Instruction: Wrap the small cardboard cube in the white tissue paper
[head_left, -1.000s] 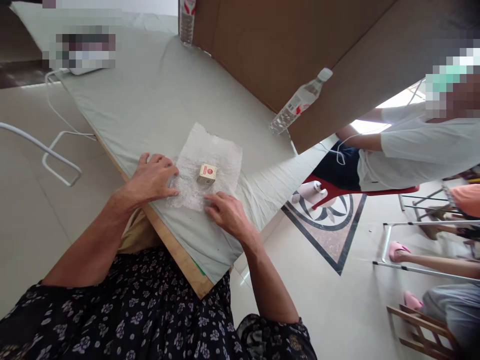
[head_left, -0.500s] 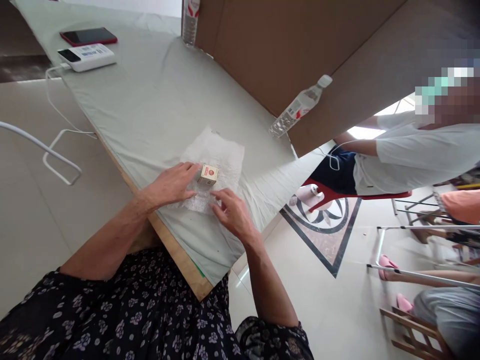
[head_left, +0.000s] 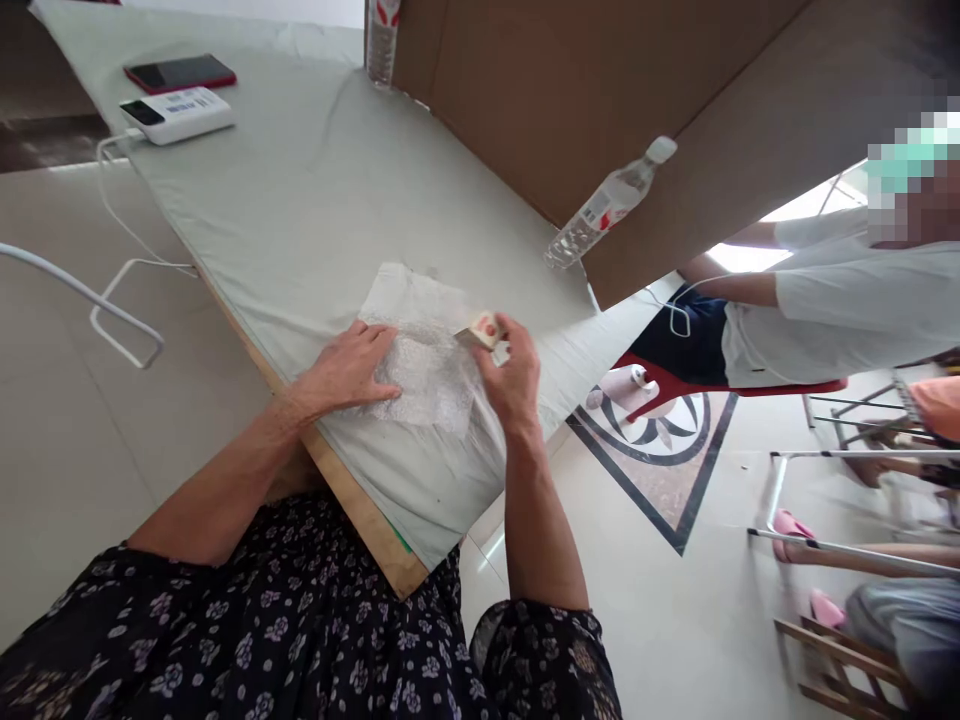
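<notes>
The box was small and pale, with a red print on its top face and somewhat blurred edges, and it was tilted above the right part of the bubble wrap, at the near end of the table. The right hand had it pinched between the thumb and the bent fingers, while the left hand lay on the left part of the wrap, its thumb and fingers spread apart and gripping nothing.
</notes>
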